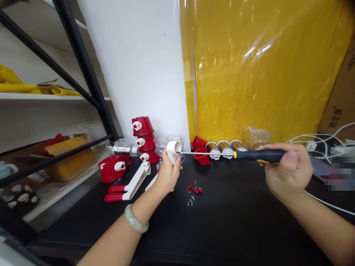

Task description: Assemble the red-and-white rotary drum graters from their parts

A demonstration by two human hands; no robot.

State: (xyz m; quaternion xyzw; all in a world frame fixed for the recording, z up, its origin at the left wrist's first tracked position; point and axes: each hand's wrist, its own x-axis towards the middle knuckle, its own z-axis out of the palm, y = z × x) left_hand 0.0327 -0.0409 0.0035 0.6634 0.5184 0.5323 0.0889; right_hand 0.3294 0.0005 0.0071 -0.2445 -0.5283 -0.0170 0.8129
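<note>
My left hand (167, 175), with a pale bangle on its wrist, is closed around a white plastic grater part (172, 148) that has a round opening at its top. In my right hand (290, 171) is a screwdriver (257, 155) with a dark blue and yellow handle, held level. Its long shaft points left, and the tip meets the white part near the opening; exactly what it touches there is too small to tell. Below, on the black table (222, 221), lie a small red bent piece (194, 189) and several loose screws (191, 201).
Left of my hands are white handles with red grips (135, 183), a red base (109, 170) and stacked red bases (145, 142). Behind stand grater drums (213, 149), red hoppers (201, 159) and clear cups. White cables (313, 138) lie at right; a black-framed shelf (91, 74) rises at left.
</note>
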